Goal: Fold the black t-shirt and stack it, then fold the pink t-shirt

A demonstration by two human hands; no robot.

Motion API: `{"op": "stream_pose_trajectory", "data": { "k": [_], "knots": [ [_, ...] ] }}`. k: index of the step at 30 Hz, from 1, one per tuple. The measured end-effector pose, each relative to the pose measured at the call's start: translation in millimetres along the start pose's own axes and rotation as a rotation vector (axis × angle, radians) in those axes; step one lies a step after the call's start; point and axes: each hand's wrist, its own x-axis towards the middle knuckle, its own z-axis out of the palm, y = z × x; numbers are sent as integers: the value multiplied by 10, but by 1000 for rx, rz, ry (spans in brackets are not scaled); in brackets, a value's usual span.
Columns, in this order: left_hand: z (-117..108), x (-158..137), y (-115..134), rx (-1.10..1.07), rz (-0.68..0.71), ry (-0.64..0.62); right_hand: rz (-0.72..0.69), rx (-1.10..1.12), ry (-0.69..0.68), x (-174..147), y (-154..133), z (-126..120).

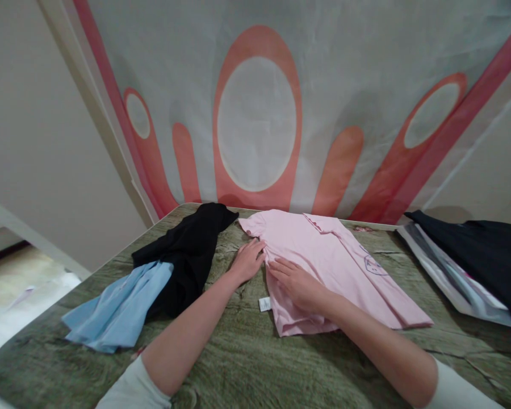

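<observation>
A pink T-shirt (323, 261) lies on the table with its right side folded inward, so part of a dark printed design shows near that fold. Its white care label (264, 304) sticks out at the left edge. My left hand (247, 262) rests at this left edge, just below the sleeve, fingertips touching the cloth. On top of the shirt, my right hand (296, 284) lies flat with its fingers stretched toward the left edge. Neither hand appears to grip anything.
Left of the shirt lie a crumpled black garment (187, 255) and a light blue garment (119, 309). A pile of folded clothes (455, 278) with a black garment (481, 250) on top sits at the right. Behind the wood-patterned table (234, 369) stands a printed backdrop (332, 74).
</observation>
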Motion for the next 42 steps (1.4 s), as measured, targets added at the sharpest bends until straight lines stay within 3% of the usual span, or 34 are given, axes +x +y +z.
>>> {"op": "stream_pose_trajectory", "data": {
  "k": [3,11,17,23,28,34,38,42],
  "knots": [
    [-7,6,-13,23,-16,-27,-63,66,-45,9,-67,25],
    [-6,18,-27,70,-36,-49,-74,152,-85,-22,-89,-77],
    [-3,15,-25,107,-30,-92,6,71,-63,-31,-225,-103],
    [-15,66,-65,146,-36,-168,-104,10,-192,-87,-458,-215],
    [-34,206,-147,150,-55,-194,-110,-12,-184,-201,-631,-271],
    [-67,276,-109,156,-64,-139,-247,57,-194,-258,-747,-354],
    [-126,51,122,182,33,-141,-158,277,-194,-256,-667,-561],
    [-161,-315,397,174,109,-202,149,273,6,-315,-306,-554]
  ]
}}
